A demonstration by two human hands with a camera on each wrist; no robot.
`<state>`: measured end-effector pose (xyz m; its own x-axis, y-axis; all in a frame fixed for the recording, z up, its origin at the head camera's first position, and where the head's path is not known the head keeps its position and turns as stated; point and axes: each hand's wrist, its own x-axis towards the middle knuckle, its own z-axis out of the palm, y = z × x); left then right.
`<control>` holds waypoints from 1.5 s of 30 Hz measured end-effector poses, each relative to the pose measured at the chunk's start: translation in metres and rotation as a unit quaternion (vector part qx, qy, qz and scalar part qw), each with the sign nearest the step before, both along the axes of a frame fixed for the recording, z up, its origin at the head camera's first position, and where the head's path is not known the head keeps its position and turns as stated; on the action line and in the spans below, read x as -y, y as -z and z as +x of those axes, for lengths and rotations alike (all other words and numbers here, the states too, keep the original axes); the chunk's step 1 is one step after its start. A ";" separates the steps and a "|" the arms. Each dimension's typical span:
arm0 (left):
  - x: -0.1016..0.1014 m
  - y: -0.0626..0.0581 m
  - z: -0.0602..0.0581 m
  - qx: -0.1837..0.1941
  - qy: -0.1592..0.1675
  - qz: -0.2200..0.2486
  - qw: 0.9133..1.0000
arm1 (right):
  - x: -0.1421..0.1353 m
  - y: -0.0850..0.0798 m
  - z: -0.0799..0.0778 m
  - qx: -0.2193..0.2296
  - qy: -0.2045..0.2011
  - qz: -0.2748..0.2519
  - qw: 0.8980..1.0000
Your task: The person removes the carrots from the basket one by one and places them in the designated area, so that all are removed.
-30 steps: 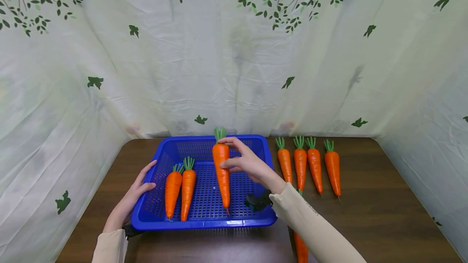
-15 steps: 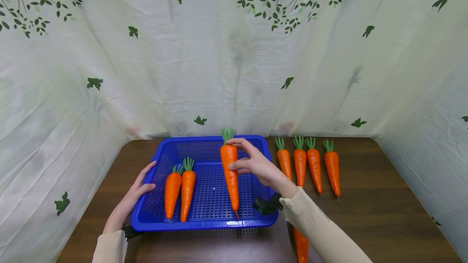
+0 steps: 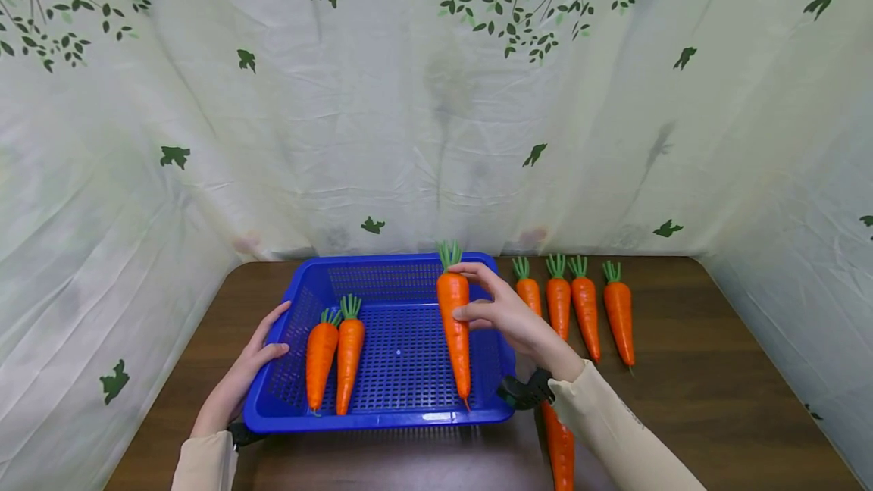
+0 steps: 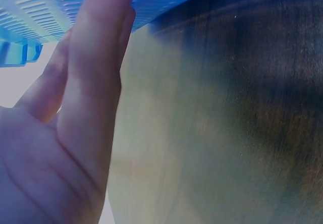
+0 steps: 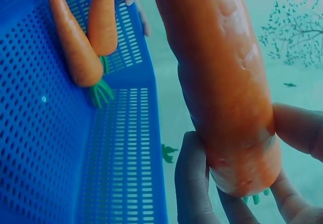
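Observation:
A blue plastic basket (image 3: pixel 378 421) with perforated walls stands on the table. My left hand (image 3: pixel 245 370) rests against its left side, with thumb and a fingertip at the rim. In the left wrist view, fingers (image 4: pixel 96 57) lie fairly straight against the outer wall. Above the basket's right part, my right hand (image 3: pixel 508 314) pinches an orange carrot (image 3: pixel 455 336) near its green top, thumb on one side and fingers on the other. The carrot's tip points toward me. Two more carrots (image 3: pixel 322 362) lie side by side in the basket's left part.
Right of the basket, several carrots (image 3: pixel 618 320) lie in a row on the brown wooden table (image 3: pixel 709 400). Another carrot (image 3: pixel 561 449) lies nearer to me, partly under my right forearm. A pale curtain (image 3: pixel 423 112) with leaf prints hangs behind and at both sides.
My right hand has moved right with the pinched carrot, from above the basket's middle to its right side. The left hand and the basket have stayed in place.

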<state>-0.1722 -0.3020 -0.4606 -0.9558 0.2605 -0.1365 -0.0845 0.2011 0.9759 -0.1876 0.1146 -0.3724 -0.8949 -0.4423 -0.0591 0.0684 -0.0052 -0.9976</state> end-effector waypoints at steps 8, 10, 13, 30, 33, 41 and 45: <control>-0.001 0.001 -0.003 -0.018 -0.003 0.001 1.000 | -0.009 0.004 0.005 -0.002 0.005 0.008 1.000; -0.001 0.001 -0.004 -0.022 -0.001 0.005 1.000 | -0.012 0.006 0.007 -0.001 0.007 0.009 1.000; -0.001 0.002 -0.004 -0.021 -0.003 0.003 1.000 | -0.016 0.008 0.009 0.003 0.010 0.011 1.000; -0.001 0.002 -0.003 -0.021 0.003 0.015 1.000 | -0.040 0.023 0.022 0.003 0.029 0.010 1.000; -0.001 0.002 -0.004 -0.017 0.000 0.011 1.000 | -0.044 0.023 0.025 0.002 0.031 0.011 0.999; -0.001 0.002 -0.004 -0.021 -0.001 0.006 1.000 | -0.056 0.023 0.031 -0.006 0.040 0.009 0.999; -0.001 0.002 -0.004 -0.021 0.002 0.004 1.000 | -0.062 0.024 0.035 -0.007 0.048 0.015 0.999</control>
<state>-0.1763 -0.3015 -0.4622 -0.9596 0.2651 -0.0940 -0.0428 0.1929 0.9803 -0.1525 0.1765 -0.3962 -0.9343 -0.3518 -0.0575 0.0544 0.0186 -0.9983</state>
